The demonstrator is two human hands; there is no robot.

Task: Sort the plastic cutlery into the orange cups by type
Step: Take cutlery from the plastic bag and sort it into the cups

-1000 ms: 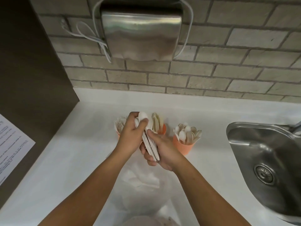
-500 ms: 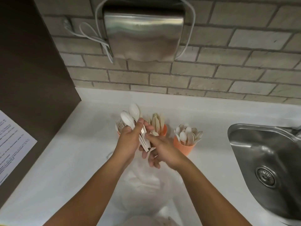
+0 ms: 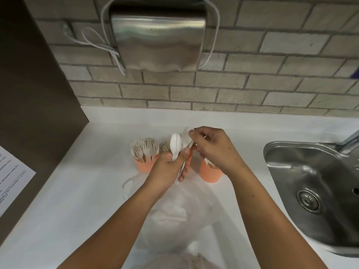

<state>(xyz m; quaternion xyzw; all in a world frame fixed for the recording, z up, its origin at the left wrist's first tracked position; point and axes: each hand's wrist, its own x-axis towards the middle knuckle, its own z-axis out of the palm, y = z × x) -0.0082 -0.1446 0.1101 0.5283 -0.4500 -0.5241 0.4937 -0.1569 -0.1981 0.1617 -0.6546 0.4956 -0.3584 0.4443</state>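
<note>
My left hand point(image 3: 168, 165) grips a small bunch of white plastic spoons point(image 3: 175, 144), bowls up, handles running down past my palm. My right hand point(image 3: 213, 147) pinches the tip of one spoon bowl point(image 3: 186, 137) in that bunch. An orange cup full of forks point(image 3: 146, 165) stands left of my hands. A second orange cup point(image 3: 210, 174) with spoons sits under my right wrist, mostly hidden. A third cup between them is almost fully covered by my left hand; only a few tips point(image 3: 165, 148) show.
A clear plastic bag point(image 3: 174, 212) lies on the white counter point(image 3: 77, 191) below my hands. A steel sink point(image 3: 318, 193) is set in the counter at the right. A steel dispenser point(image 3: 158, 38) hangs on the brick wall. A dark panel with a paper sheet point(image 3: 11, 175) closes the left.
My right hand has risen from under the spoon handles to the top of the bunch and now pinches one bowl. The bunch has shifted right, uncovering the fork cup.
</note>
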